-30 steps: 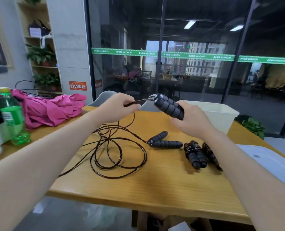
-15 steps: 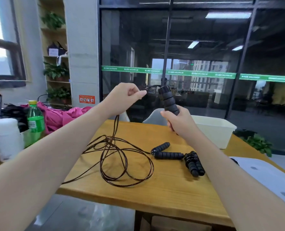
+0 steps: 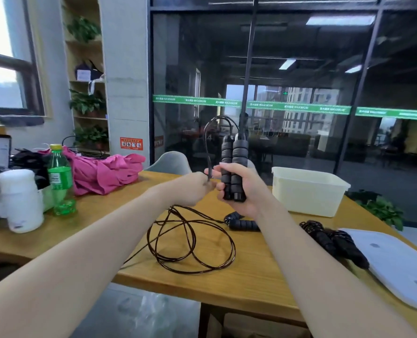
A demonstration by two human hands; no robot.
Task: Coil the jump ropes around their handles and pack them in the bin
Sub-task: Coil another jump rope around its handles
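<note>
Gripping upright paired handles (image 3: 234,170) in right hand (image 3: 245,189), left hand (image 3: 192,189) pinching rope (image 3: 208,152), fingertips blurred.

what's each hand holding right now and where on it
The right hand grips both handles side by side, upright, around their lower halves. The left hand pinches the rope just below its arc off the handle tops.
</note>
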